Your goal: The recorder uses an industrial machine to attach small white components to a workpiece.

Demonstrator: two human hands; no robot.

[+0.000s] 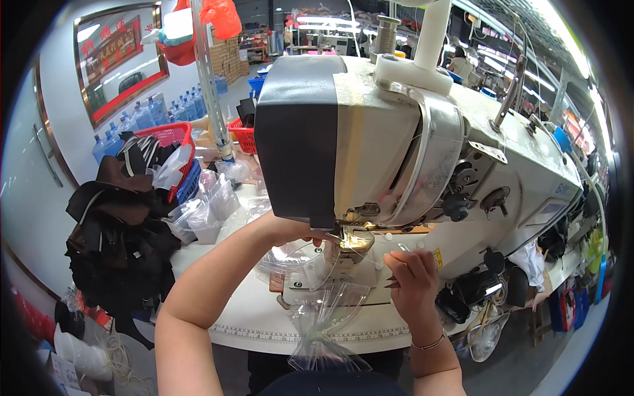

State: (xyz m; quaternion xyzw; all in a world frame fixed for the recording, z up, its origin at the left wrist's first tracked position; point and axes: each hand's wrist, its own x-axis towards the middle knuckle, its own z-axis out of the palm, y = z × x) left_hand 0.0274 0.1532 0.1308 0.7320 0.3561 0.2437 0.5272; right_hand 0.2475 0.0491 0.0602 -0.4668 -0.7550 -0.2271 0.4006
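We're right at the bulky cream-and-black metal sewing machine (389, 142), its boxy head looming above the middle of the smooth white tabletop (254, 310). Our left hand (296, 231) reaches in beneath, fingers partly hidden; we can't tell its grip. Our right hand (415, 274) hovers near the machine's lit underside, fingers curled, around what we can't tell. A crinkled, clear plastic bag (327, 323) straddles the curved front edge!

From the person's head, we are looking down and forward through a fisheye, facing a sewing machine (383, 138) up close.
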